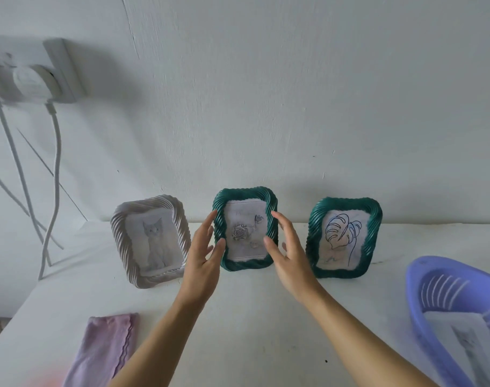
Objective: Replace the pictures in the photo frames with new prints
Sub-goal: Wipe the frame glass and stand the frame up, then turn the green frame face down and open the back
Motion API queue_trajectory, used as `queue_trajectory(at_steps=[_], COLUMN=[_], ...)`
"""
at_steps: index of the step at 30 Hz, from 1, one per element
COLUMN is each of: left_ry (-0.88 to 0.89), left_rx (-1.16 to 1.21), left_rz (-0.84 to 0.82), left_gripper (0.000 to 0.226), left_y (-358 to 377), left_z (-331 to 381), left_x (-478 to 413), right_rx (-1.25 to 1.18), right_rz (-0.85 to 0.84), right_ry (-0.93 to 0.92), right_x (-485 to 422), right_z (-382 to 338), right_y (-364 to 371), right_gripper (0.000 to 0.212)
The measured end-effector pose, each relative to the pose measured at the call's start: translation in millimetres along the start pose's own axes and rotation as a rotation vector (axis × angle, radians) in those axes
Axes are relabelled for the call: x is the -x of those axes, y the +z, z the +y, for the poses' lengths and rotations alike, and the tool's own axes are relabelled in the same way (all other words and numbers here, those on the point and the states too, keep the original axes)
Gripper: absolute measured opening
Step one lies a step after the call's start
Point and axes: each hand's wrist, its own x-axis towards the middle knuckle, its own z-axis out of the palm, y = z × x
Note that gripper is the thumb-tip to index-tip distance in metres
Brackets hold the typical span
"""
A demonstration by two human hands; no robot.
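Two hands, left hand (203, 256) and right hand (288, 256), flank the upright ribbed dark-green rose-print photo frame (245, 194) on the white worktop (252, 317), each grip wide, fingers straight.

Soft, cool, fairly bright light comes from the left. The white wall socket block (43, 71) at far left throws a broad, diffuse shadow rightward across the white plaster wall (294, 93). The socket block is smeared and stretched by lens distortion. The lilac slotted plastic basket (422, 291) bows at the right edge. The middle teal ribbed photo frame (245, 195) looks sharpest. A pink blur (40, 382) fills the near-left corner.
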Motion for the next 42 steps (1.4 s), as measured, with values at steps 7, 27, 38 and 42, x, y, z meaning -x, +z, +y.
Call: queue_trajectory(at_steps=[7,27,38,42], left_ry=[0.077,0.01,0.034,0.054], left_rx=[-0.072,-0.108,-0.098,-0.083], left_rz=[0.038,-0.123,-0.07,-0.075], left_gripper=[0.016,0.027,0.039,0.043], left_y=[9.5,170.0,180.5,181.2], left_z=[56.7,40.1,24.1,21.0], left_x=[31.3,3.2,-9.8,-10.7], right_rx=[-0.08,-0.014,-0.116,-0.087], right_rz=[0.007,0.536,0.536,0.542], right_ry=[-0.042,0.144,0.225,0.239], right_x=[37.5,22.7,6.3,3.2], right_z=[-43.9,-1.7,19.2,24.8], right_y=[-43.2,-164.3,-152.2,-149.8], right_gripper=[0.033,0.018,0.033,0.037])
